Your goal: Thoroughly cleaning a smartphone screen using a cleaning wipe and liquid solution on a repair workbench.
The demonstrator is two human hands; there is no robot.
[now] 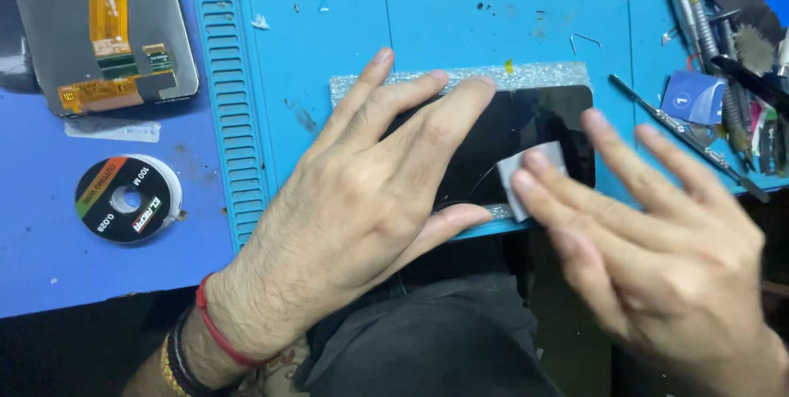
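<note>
Head view: left hand (362, 200) lies flat, fingers spread wide, palm down on a black phone (526, 130) at frame centre, gripping nothing, just pressing on it. Phone sits on a silver pad (542, 74) on the blue mat (460, 19), near its lower edge. Right hand (657, 249), lower right, blurred, also open with fingers splayed; its fingertips (534, 163) press a small white wipe (514, 179) against the phone's glass. Cannot tell whether the wipe is pinched or only pushed. Upper left: a spare screen (99, 27) face down, orange flex cable showing. Left middle: wire spool (127, 198) flat on the table. Right edge: tweezers (682, 130) just beside the phone, plus a pile of tools (740, 60) well apart from both hands.
</note>
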